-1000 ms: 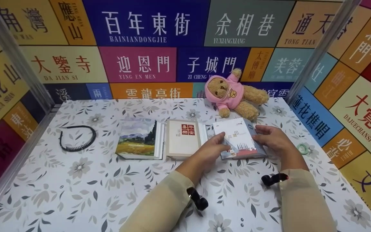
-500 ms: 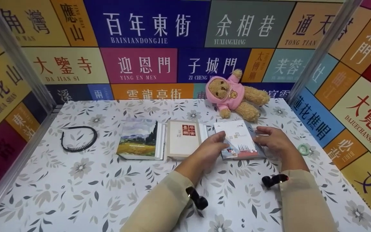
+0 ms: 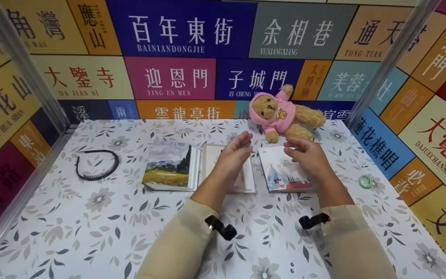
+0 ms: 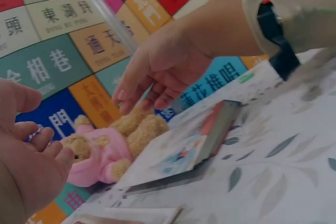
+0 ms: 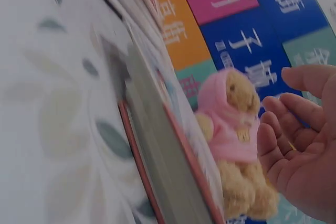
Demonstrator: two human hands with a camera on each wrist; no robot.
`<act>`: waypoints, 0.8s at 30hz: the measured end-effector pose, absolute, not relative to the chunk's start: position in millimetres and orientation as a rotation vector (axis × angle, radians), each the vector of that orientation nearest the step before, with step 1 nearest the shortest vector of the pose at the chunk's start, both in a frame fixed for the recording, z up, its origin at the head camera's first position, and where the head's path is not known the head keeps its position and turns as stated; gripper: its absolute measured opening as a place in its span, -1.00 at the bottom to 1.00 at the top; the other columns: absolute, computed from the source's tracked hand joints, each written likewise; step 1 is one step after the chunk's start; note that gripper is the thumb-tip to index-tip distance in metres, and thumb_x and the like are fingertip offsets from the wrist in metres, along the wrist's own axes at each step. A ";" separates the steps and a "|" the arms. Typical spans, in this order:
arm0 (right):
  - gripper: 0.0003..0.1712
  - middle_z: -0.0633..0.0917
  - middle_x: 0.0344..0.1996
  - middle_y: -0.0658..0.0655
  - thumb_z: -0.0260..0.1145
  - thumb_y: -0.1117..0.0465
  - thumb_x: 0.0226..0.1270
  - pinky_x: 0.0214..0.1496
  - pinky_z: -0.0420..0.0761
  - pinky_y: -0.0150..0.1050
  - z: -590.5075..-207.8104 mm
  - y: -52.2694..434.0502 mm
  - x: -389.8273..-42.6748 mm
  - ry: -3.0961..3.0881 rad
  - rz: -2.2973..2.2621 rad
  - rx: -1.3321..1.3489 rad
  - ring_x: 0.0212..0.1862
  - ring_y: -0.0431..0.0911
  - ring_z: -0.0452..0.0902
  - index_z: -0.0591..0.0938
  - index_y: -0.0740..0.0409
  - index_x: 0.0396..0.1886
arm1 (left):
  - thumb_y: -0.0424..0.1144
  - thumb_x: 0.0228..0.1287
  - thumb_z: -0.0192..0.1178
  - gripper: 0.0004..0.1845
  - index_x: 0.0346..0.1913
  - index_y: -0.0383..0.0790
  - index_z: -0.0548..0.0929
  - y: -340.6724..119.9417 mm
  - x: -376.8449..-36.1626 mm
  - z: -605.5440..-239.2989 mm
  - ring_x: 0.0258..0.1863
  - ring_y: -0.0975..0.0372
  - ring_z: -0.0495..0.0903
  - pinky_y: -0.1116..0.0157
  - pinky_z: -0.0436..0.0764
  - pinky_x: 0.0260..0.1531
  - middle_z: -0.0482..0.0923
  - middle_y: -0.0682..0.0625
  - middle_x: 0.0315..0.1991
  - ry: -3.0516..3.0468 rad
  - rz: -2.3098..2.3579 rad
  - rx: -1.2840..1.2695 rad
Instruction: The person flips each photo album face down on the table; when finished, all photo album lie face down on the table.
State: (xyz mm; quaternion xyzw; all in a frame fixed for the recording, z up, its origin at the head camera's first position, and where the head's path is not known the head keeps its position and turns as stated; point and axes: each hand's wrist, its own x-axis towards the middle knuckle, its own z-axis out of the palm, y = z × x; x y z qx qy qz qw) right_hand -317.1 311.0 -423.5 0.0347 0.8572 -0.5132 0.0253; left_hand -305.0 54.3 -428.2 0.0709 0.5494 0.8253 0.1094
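Three books lie in a row on the flowered table. A book with a white cover and a red and blue drawing (image 3: 281, 172) is the rightmost, and my right hand (image 3: 308, 157) hovers over its right side, fingers loosely bent around nothing. My left hand (image 3: 232, 159) is raised above the cream book (image 3: 247, 180), hiding much of its cover, its fingers extended and holding nothing. A landscape-painting book (image 3: 167, 166) lies at the left of the row. In the right wrist view, the white-covered book's page edges (image 5: 157, 150) show below the raised right hand (image 5: 304, 135).
Behind the books a teddy bear (image 3: 281, 114) in a pink hoodie leans near the back wall. A black headband (image 3: 97, 178) lies at the left, and a green ring (image 3: 365, 181) at the right. Lettered walls surround the table (image 3: 130, 240).
Both hands have let go of the white-covered book and lifted. The left hand moved left over the cream book, and the right hand moved up and left over the white-covered one.
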 end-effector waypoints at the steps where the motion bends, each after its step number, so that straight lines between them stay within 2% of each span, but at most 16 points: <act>1: -0.37 0.64 0.41 0.18 0.35 -0.01 0.59 0.17 0.69 -0.33 -423.4 305.8 -317.4 2.649 -1.597 0.077 0.30 -0.04 0.59 0.52 0.01 0.55 | -0.41 0.59 0.08 -0.34 0.67 -0.27 0.24 48.4 -307.0 -426.8 0.70 0.06 0.22 0.11 0.25 0.70 0.31 -0.13 0.66 1.616 2.442 0.211; 4: -0.39 0.66 0.38 0.16 0.37 -0.02 0.58 0.19 0.70 -0.31 -424.3 291.9 -319.1 2.612 -1.646 0.044 0.29 -0.04 0.61 0.54 -0.02 0.53 | -0.41 0.61 0.07 -0.35 0.67 -0.27 0.24 31.2 -311.7 -423.5 0.71 0.06 0.21 0.12 0.24 0.71 0.31 -0.13 0.66 1.628 2.477 0.199; 10: -0.41 0.66 0.36 0.14 0.36 0.02 0.59 0.34 0.70 -0.10 -429.9 266.0 -328.7 2.548 -1.704 0.005 0.33 -0.01 0.60 0.54 -0.01 0.53 | -0.39 0.61 0.08 -0.33 0.68 -0.28 0.20 2.4 -319.1 -425.2 0.72 0.03 0.18 0.11 0.20 0.73 0.28 -0.15 0.67 1.657 2.520 0.169; 17: -0.40 0.66 0.35 0.15 0.36 0.06 0.58 0.34 0.69 -0.11 -431.3 229.8 -338.5 2.500 -1.774 -0.052 0.35 0.01 0.61 0.52 0.04 0.53 | -0.39 0.61 0.10 -0.31 0.69 -0.24 0.19 -23.1 -323.2 -432.3 0.71 0.05 0.20 0.13 0.22 0.72 0.28 -0.11 0.67 1.773 2.514 0.106; 24: -0.41 0.66 0.35 0.16 0.38 0.05 0.57 0.35 0.69 0.00 -431.7 208.0 -346.9 2.466 -1.772 -0.103 0.34 0.04 0.62 0.55 0.03 0.51 | -0.40 0.59 0.11 -0.30 0.69 -0.27 0.19 -45.1 -325.0 -437.4 0.72 0.02 0.17 0.14 0.21 0.72 0.26 -0.15 0.68 1.953 2.422 0.035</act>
